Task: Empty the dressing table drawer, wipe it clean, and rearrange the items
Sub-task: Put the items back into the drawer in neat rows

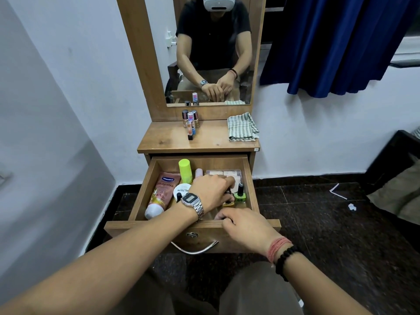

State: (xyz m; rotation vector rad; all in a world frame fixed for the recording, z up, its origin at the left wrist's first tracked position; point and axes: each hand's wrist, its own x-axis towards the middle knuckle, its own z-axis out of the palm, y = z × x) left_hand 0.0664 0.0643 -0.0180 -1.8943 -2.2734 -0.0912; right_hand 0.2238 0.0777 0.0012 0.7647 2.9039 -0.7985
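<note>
The wooden drawer [145, 189] is pulled out and holds a pink Vaseline tube [160, 194], a neon-yellow bottle [185, 170], a white nail-polish-remover tub [181, 189], a clear box [225, 172] and a green nail polish bottle [239, 194]. My left hand [212, 189], with a steel watch, reaches into the drawer's right half and closes its fingers around a small dark bottle [228, 192] beside the green one. My right hand [245, 228] rests curled over the drawer's front edge; what it holds, if anything, is hidden.
On the dressing table top [211, 138] stand several small bottles [190, 122] at the back left and a folded striped cloth [242, 129] at the right. A mirror [213, 51] rises behind. A blue curtain [336, 42] hangs to the right; the floor is dark tile.
</note>
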